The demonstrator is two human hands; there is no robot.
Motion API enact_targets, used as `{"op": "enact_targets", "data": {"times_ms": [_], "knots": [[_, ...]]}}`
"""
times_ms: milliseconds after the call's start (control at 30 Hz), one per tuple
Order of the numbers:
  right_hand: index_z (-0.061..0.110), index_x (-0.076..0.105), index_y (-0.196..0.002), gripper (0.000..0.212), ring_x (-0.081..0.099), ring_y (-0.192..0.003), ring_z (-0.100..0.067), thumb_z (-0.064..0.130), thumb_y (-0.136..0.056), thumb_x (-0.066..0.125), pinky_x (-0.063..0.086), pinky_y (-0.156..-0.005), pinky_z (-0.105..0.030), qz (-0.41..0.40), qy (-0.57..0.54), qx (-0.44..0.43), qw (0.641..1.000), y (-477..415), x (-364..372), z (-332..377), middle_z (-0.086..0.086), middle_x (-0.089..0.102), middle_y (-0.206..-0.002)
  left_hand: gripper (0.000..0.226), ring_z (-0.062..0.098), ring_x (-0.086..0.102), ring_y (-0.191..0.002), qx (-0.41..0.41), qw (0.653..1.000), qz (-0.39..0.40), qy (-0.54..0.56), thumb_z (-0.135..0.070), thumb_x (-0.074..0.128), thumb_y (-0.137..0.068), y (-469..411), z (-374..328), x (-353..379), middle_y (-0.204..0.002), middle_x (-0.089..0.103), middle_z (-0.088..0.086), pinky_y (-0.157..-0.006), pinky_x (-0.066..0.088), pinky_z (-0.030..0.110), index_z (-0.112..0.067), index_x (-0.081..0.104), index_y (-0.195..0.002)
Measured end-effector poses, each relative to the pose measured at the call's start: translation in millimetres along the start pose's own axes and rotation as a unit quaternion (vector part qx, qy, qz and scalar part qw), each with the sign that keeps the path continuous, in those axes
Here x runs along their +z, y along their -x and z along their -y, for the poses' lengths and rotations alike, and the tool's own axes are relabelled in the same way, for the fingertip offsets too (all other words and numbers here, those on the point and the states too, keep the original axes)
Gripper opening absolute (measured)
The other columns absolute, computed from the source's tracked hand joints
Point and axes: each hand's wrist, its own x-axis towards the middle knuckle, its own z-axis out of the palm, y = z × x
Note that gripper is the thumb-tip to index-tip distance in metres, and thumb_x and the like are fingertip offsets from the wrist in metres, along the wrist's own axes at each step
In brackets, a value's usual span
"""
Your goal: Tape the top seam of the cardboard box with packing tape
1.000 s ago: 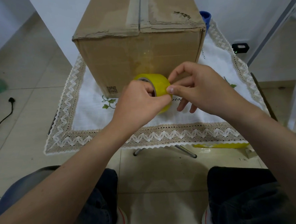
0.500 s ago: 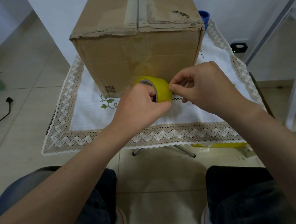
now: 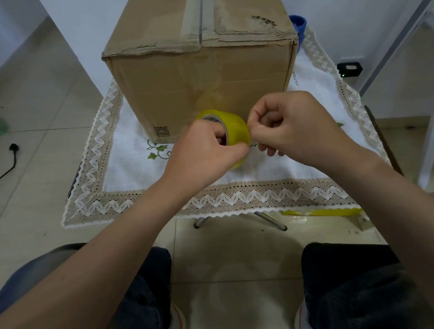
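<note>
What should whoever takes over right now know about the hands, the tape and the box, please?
Left hand: grips the tape roll, fingers in its core, in front of the box, over the tablecloth.
Right hand: pinches at the roll's outer edge, apparently picking at the loose end; no length of tape is pulled out.
Done: nothing; no yellow tape shows on the top seam.
Left: free the end, stick it down, run tape along the seam, cut it.
</note>
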Motion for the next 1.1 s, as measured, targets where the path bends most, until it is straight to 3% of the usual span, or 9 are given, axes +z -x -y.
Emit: {"op": "enact_targets", "data": {"times_ms": [200, 267, 367, 533, 700, 867, 1000, 1100], "knots": [[0.027, 0.079, -0.092, 0.007, 0.067, -0.052, -0.01, 0.033, -0.09, 0.08, 0.048, -0.05, -0.017, 0.014, 0.084, -0.016, 0.996, -5.0, -10.8, -9.6, 0.007, 0.072, -0.064, 0.034, 0.013, 0.029, -0.051, 0.008, 1.0, 0.016, 0.0, -0.017, 0.071, -0.084, 1.6, 3.3, -0.6, -0.053, 0.037, 0.001, -0.052, 0.028, 0.033, -0.001, 0.052, -0.061], [0.028, 0.08, -0.092, 0.005, 0.067, -0.051, -0.01, 0.032, -0.09, 0.08, 0.045, -0.047, -0.012, 0.022, 0.087, -0.01, 0.996, -5.3, -10.3, -10.1, 0.009, 0.072, -0.064, 0.032, 0.013, 0.029, -0.051, 0.012, 1.0, 0.026, -0.005, -0.019, 0.071, -0.085, 2.5, 2.0, -0.5, -0.053, 0.038, -0.001, -0.052, 0.027, 0.033, -0.001, 0.054, -0.063], [0.03, 0.08, -0.089, 0.002, 0.068, -0.052, -0.009, 0.03, -0.09, 0.08, 0.047, -0.049, -0.016, 0.013, 0.091, -0.006, 0.996, -5.8, -10.0, -11.3, 0.008, 0.072, -0.062, 0.033, 0.013, 0.03, -0.051, 0.034, 0.998, 0.031, -0.033, -0.019, 0.071, -0.085, 2.4, 1.4, 0.2, -0.053, 0.039, 0.001, -0.05, 0.028, 0.037, 0.0, 0.053, -0.063], [0.028, 0.079, -0.085, 0.008, 0.069, -0.053, -0.011, 0.029, -0.092, 0.078, 0.044, -0.045, -0.009, 0.02, 0.096, 0.002, 0.995, -5.8, -8.2, -10.4, 0.007, 0.072, -0.061, 0.034, 0.018, 0.031, -0.053, 0.051, 0.996, 0.036, -0.065, -0.02, 0.07, -0.083, 0.6, 3.3, 0.4, -0.057, 0.042, 0.016, -0.051, 0.032, 0.046, 0.002, 0.052, -0.064], [0.023, 0.078, -0.086, 0.009, 0.069, -0.051, -0.01, 0.025, -0.094, 0.075, 0.053, -0.055, -0.023, 0.021, 0.116, -0.017, 0.993, -5.5, -8.5, -10.8, 0.008, 0.07, -0.057, 0.038, 0.012, 0.026, -0.051, 0.038, 0.997, 0.039, -0.049, -0.015, 0.071, -0.081, 2.8, 1.0, 0.6, -0.052, 0.034, -0.001, -0.05, 0.022, 0.035, -0.005, 0.044, -0.057], [0.022, 0.073, -0.079, 0.013, 0.064, -0.05, -0.001, 0.018, -0.091, 0.072, 0.045, -0.057, -0.011, 0.016, 0.136, -0.038, 0.99, -3.3, -7.9, -6.8, 0.012, 0.061, -0.048, 0.041, 0.011, 0.025, -0.05, 0.037, 0.998, 0.039, -0.035, -0.015, 0.071, -0.082, 2.8, -0.6, 1.7, -0.05, 0.033, -0.004, -0.05, 0.022, 0.032, -0.014, 0.042, -0.054], [0.028, 0.065, -0.072, 0.017, 0.055, -0.052, -0.004, 0.018, -0.085, 0.072, 0.045, -0.059, -0.025, 0.004, 0.137, -0.017, 0.99, -4.3, -3.2, -7.4, 0.012, 0.053, -0.045, 0.044, 0.01, 0.026, -0.047, 0.044, 0.998, 0.039, -0.036, -0.015, 0.072, -0.084, 3.7, -0.4, 2.5, -0.048, 0.032, -0.01, -0.048, 0.021, 0.024, -0.018, 0.041, -0.053], [0.031, 0.056, -0.068, 0.021, 0.052, -0.053, -0.003, 0.023, -0.082, 0.069, 0.052, -0.062, -0.034, 0.004, 0.152, 0.002, 0.988, -4.9, 2.8, -7.5, 0.024, 0.055, -0.05, 0.039, 0.009, 0.028, -0.048, 0.043, 0.998, 0.041, -0.034, -0.015, 0.072, -0.084, 4.2, 0.7, 3.1, -0.049, 0.035, -0.006, -0.048, 0.022, 0.025, -0.013, 0.046, -0.055]]}}
